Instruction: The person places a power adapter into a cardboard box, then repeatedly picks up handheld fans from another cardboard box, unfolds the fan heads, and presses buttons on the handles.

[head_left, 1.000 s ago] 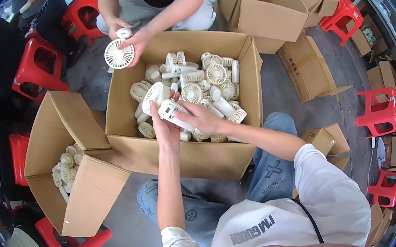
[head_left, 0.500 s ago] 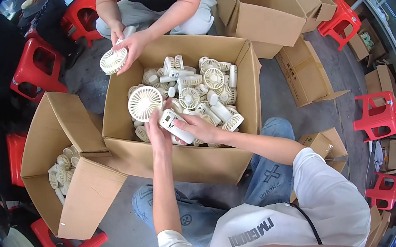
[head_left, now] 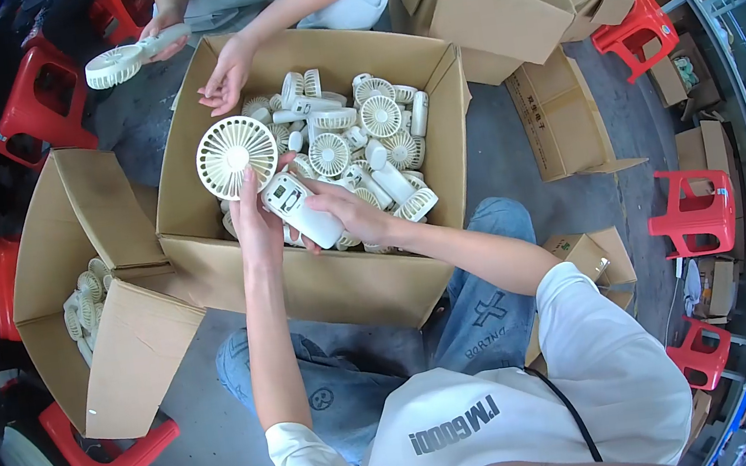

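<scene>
A white handheld fan is held in both my hands above a large open cardboard box. My left hand is closed around its neck, the thumb against the round slotted head. My right hand grips the handle's lower end from the right side. A small dark panel shows on the upward face of the handle. Beneath my hands, the cardboard box contains many similar white fans, lying jumbled with heads and handles pointing different ways.
Across the box, another person's hand hangs over the rim; their other hand holds a fan outside it. A second box with fans stands at left. Red stools and open cartons surround the area.
The camera view has shifted slightly, and my hands still hold the fan. The other person has moved their fan left, away from the box, and taken one hand off it.
</scene>
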The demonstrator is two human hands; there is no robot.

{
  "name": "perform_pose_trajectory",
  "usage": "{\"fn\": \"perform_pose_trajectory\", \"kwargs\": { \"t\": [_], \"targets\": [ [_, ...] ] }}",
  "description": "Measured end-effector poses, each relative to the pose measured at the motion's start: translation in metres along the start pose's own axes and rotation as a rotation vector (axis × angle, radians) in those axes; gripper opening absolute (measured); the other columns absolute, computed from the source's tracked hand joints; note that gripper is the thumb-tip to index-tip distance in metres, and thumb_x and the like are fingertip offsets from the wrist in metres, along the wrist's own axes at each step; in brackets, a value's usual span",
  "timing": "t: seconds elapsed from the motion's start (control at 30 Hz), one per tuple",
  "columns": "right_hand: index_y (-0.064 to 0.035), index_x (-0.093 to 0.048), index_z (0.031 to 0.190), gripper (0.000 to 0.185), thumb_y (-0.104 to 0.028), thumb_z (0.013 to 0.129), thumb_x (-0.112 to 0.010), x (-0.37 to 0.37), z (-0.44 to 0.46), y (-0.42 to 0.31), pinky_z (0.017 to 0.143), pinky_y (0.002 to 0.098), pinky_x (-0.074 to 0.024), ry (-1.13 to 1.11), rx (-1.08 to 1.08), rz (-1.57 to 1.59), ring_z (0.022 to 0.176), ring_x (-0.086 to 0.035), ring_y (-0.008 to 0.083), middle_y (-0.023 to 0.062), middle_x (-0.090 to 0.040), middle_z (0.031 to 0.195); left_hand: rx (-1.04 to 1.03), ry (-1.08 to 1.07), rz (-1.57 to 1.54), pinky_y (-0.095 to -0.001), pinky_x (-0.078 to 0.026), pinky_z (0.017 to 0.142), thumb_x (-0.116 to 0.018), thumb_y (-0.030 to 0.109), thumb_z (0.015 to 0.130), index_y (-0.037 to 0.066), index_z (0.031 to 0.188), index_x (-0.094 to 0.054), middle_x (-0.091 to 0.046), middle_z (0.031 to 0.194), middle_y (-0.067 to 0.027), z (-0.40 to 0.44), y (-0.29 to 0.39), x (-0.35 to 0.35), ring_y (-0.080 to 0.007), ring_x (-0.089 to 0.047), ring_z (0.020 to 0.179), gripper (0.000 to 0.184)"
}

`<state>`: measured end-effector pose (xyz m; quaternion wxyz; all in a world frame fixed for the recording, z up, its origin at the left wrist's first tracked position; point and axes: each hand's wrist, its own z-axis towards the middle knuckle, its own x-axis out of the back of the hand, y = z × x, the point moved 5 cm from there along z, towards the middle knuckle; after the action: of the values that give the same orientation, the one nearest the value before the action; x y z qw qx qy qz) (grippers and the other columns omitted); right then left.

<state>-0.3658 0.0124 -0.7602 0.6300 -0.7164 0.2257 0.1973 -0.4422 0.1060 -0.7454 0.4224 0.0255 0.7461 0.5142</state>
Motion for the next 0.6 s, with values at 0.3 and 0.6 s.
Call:
{"fn": "perform_pose_trajectory", "kwargs": {
  "t": [0.3,0.6],
  "targets": [
    [-0.0032,-0.052,0.108,0.035,-0.035,0.096,-0.049,0.016,0.002,0.005,0.049,0.0239,-0.0471,0.111,0.025,-0.19,0.053,-0.057,0.0107,0.0055,-0.059,0.076,0.013,-0.044,0.161,-0.0248,-0.053,0.059,-0.038,0.037,0.098,0.003,0.133,-0.043,-0.058,0.118,-0.0161,-0.005,-0.009,-0.012,-0.0177,-0.062,0.089,0.049],
    [-0.0033,-0.054,0.108,0.034,-0.035,0.096,-0.05,0.022,0.005,-0.003,0.049,0.0239,-0.0458,0.291,0.138,-0.163,0.054,-0.056,0.0098,0.0037,-0.058,0.076,0.126,0.037,0.397,-0.0175,-0.035,0.042,-0.055,0.034,0.093,0.004,0.121,-0.052,-0.06,0.087,-0.0008,-0.012,-0.048,-0.009,-0.002,-0.048,0.056,0.041]
  ]
}}
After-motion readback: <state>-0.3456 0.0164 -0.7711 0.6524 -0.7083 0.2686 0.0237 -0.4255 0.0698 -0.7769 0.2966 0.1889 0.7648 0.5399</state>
